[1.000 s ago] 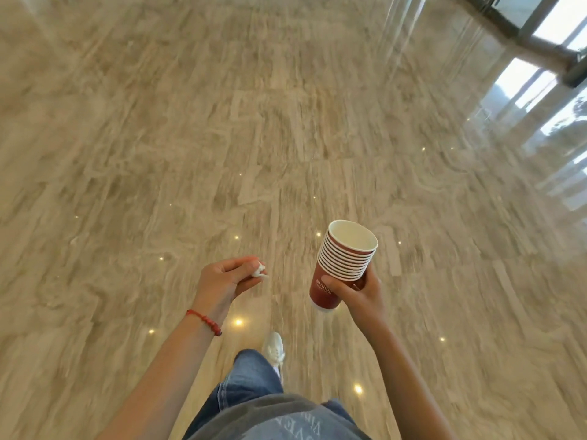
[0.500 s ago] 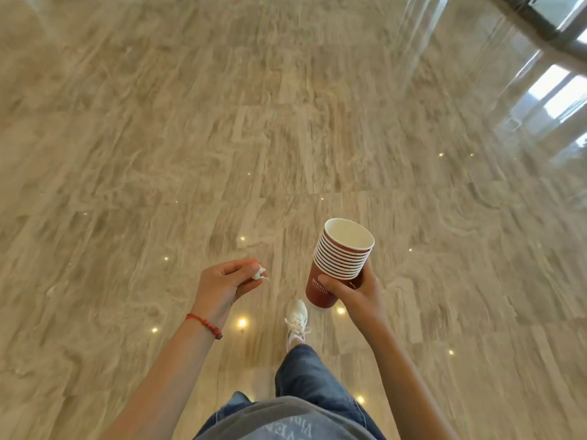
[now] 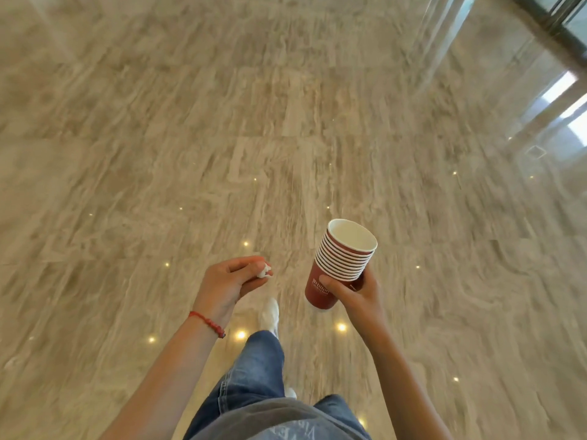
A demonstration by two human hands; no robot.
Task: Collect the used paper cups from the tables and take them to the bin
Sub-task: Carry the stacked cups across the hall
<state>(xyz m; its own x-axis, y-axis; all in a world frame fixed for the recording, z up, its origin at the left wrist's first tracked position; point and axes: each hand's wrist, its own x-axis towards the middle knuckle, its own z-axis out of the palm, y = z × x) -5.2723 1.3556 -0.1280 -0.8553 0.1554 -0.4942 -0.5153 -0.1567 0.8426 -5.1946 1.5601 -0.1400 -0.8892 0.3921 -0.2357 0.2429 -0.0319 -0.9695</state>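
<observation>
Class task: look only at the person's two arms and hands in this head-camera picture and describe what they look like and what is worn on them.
Both forearms are bare, with no sleeves reaching into view and no gloves. The left hand has a thin red beaded cord bracelet around its wrist. The right hand and its wrist carry nothing: no bracelet, watch or ring shows.
</observation>
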